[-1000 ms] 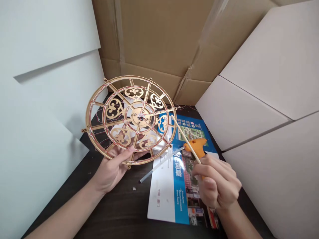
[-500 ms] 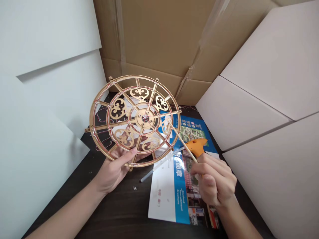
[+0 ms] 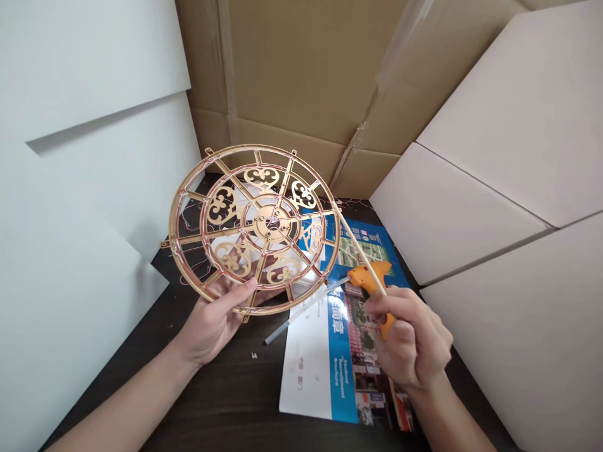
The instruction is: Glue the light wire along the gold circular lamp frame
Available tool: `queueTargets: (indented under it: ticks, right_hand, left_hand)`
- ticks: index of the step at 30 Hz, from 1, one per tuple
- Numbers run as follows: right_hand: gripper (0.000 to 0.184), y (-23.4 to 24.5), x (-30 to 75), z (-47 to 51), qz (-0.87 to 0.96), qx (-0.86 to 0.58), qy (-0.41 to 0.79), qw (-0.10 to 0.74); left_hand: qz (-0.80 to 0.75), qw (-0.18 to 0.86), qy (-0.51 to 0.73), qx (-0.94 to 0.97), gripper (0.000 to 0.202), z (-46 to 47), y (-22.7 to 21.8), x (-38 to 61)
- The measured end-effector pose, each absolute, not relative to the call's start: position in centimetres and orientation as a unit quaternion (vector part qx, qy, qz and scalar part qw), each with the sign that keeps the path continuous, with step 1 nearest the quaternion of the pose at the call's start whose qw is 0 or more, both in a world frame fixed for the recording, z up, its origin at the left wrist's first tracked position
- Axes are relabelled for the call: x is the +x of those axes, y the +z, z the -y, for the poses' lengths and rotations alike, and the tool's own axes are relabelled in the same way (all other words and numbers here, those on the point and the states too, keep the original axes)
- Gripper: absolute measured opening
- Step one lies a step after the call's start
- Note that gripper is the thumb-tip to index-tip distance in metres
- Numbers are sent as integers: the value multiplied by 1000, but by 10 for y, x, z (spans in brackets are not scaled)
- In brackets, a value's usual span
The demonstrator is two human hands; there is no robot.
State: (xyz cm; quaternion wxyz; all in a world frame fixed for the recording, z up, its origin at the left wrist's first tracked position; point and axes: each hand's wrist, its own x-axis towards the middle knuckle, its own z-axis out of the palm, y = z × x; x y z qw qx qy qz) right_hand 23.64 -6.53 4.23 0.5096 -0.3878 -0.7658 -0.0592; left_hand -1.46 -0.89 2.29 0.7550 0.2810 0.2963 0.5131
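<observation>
My left hand (image 3: 210, 326), thumb pressed on top, grips the lower rim of the gilded filigree wheel (image 3: 272, 221), tilted toward the wooden stick (image 3: 360, 245) pinched in my right hand (image 3: 409, 339).

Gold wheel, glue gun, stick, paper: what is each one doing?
Gold openwork wheel, tilted, in the left hand
Wooden stick, in the right hand, tip at wheel's rim
Orange glue gun, also in that hand
Clear glue stick, poking out of the gun
Brochure, flat on the dark table
</observation>
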Motion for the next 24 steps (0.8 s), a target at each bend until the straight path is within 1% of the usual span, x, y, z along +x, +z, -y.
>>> queueTargets:
  ticks: [4, 7, 11, 15, 17, 19, 22, 24]
  right_hand:
    - [27, 44, 235, 65, 783, -363, -44, 503]
    - [30, 44, 234, 65, 795, -354, -17, 492]
    - [29, 45, 234, 65, 803, -358, -6, 477]
    - [28, 44, 234, 65, 796, -361, -7, 485]
    - [29, 44, 234, 66, 789, -359, -20, 498]
    - [30, 43, 234, 66, 782, -358, -30, 509]
    - [29, 44, 235, 65, 784, -360, -29, 505]
    - [28, 43, 235, 65, 788, -362, -27, 498]
  left_hand:
    - [-300, 754, 511, 284, 54, 8, 23, -15]
    - [-299, 754, 509, 289, 56, 8, 23, -14]
    - [-314, 747, 510, 290, 58, 8, 22, -15]
    - [-324, 743, 507, 293, 55, 9, 21, -16]
    - [-322, 745, 507, 291, 50, 10, 21, -16]
    - [-321, 745, 508, 290, 40, 9, 21, -16]
    - [-324, 742, 508, 293, 22, 8, 20, -16]
    - [-329, 740, 509, 291, 16, 8, 19, -16]
